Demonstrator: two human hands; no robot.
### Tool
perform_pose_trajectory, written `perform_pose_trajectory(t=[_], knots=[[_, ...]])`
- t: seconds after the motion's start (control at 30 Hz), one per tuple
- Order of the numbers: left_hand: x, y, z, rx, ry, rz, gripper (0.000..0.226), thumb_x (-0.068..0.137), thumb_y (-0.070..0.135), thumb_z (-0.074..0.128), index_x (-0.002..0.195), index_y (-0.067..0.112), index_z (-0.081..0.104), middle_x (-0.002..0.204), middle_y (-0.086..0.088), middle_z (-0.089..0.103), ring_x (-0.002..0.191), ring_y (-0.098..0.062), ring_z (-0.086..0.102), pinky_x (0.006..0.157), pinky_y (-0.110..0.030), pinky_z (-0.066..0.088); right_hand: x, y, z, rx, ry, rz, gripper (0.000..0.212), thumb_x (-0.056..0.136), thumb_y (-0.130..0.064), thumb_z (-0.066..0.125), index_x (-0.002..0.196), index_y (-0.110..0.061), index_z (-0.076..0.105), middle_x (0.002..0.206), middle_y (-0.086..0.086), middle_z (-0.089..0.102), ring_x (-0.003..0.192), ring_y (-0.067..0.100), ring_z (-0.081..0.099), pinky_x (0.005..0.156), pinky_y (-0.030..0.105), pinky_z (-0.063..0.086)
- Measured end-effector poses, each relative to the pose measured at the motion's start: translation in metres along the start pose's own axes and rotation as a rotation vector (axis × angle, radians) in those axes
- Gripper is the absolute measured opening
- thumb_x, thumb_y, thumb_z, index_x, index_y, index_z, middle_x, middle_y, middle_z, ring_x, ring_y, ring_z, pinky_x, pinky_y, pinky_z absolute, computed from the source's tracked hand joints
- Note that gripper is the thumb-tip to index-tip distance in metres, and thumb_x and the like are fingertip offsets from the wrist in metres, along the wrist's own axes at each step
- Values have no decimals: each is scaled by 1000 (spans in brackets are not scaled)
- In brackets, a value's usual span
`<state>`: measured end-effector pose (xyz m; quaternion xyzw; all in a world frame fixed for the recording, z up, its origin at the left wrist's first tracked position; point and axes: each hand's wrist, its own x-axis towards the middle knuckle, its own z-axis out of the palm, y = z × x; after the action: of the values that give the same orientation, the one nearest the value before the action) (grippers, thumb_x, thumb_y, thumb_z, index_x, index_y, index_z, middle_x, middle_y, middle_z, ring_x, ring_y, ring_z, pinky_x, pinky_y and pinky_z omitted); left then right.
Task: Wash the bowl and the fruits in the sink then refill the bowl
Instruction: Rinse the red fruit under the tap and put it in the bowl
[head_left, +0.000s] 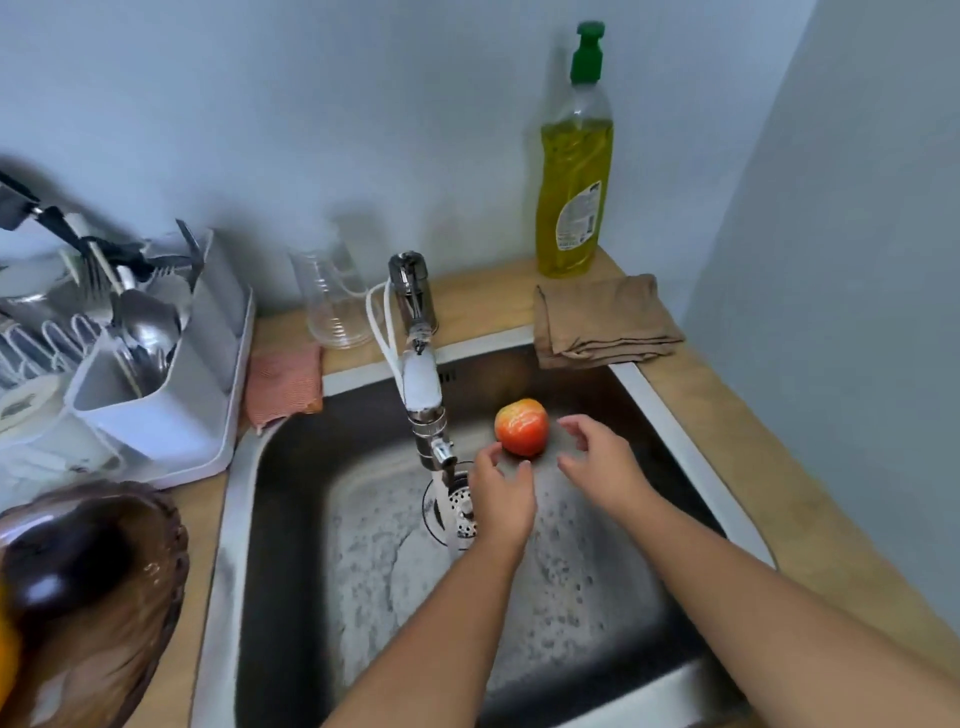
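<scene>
I see the round red-orange apple (521, 427) lying on the floor of the stainless steel sink (389, 571), toward the far side, just right of the chrome and white faucet (423, 384). Both of the person's bare arms reach into the basin. The left hand (501, 493) sits just in front of the apple with its fingers loosely spread and holding nothing; the tips are right at the fruit's near edge, and I cannot tell whether they touch it. The right hand (602, 462) is beside the apple on its right, fingers relaxed and slightly curved, also holding nothing. The perforated metal drain strainer (460, 506) shows just left of the left hand. The brown ribbed glass bowl (130, 597) stands on the wooden counter (483, 301) at the sink's left, with a dark rounded item (62, 566) inside that is too blurred for me to identify. Behind the sink I see a tall clear bottle of yellow-green dish soap (574, 197) with a green cap, a folded tan cloth (605, 322), an upturned clear plastic cup (332, 296) and a pink cloth (283, 382). A white drying rack (156, 415) holding cutlery stands at the far left.
</scene>
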<state>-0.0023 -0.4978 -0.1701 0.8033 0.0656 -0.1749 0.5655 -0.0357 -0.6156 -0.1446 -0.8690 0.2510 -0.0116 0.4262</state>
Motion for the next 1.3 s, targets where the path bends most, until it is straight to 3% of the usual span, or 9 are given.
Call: perform_pose_trajectory(t=[0.1,0.23,0.37,0.47,0.67,0.87,1.0,1.13,1.3], knots=[[23,-5,18,-125,30,-93,47,91,19,57,136,21,43,140,-9,43,124,-27,48,106,-43,41,30,6,11,-15,-43,13,62,85,-14,67,141,-23,41,141,5,48,130,22,45,108,39,39],[33,-4,36,-291,73,-101,44,94,14,54,136,23,42,134,-1,51,124,-24,51,108,-41,40,54,11,25,-28,-87,8,73,83,-13,70,145,-23,34,146,7,41,134,25,40,109,36,35],[36,-3,39,-306,133,-143,40,93,13,56,129,27,45,128,-7,59,115,-26,58,103,-46,45,58,14,30,14,-44,10,63,81,-9,69,137,-25,44,136,8,51,124,26,51,104,41,44],[32,1,37,-281,131,-140,35,92,15,58,120,32,46,121,-7,62,106,-26,61,97,-45,49,51,12,23,18,-7,3,57,82,-8,69,131,-25,47,130,8,54,118,24,54,98,37,48],[-8,17,18,-317,33,-78,36,92,13,60,114,35,43,111,-3,61,96,-18,62,91,-38,51,8,-4,-8,100,-6,-20,55,82,-9,70,127,-30,47,130,1,51,113,17,55,93,31,50],[-81,11,-24,-356,-100,11,37,90,5,61,115,28,44,105,-1,57,93,-13,62,80,-24,50,-72,-12,-24,204,-24,-77,50,81,-8,71,114,-36,47,121,-1,53,101,8,59,76,16,50],[-106,-1,-56,-338,-160,18,35,90,4,60,111,25,42,108,0,56,91,-11,61,77,-26,50,-105,-19,-12,301,-85,-82,49,81,-7,72,110,-39,49,119,-7,52,103,9,60,70,16,52],[-105,-5,-93,-287,-162,7,33,90,12,63,106,31,41,115,-1,58,103,-22,62,76,-29,49,-111,-36,9,332,-142,-100,47,81,-8,72,108,-39,51,116,-9,57,97,8,62,74,20,52],[-105,-7,-124,-300,-141,-14,33,91,17,63,113,28,41,119,-3,58,101,-17,63,74,-26,50,-111,-57,30,366,-171,-101,43,79,-8,73,107,-35,53,112,-7,61,93,10,64,80,28,55]])
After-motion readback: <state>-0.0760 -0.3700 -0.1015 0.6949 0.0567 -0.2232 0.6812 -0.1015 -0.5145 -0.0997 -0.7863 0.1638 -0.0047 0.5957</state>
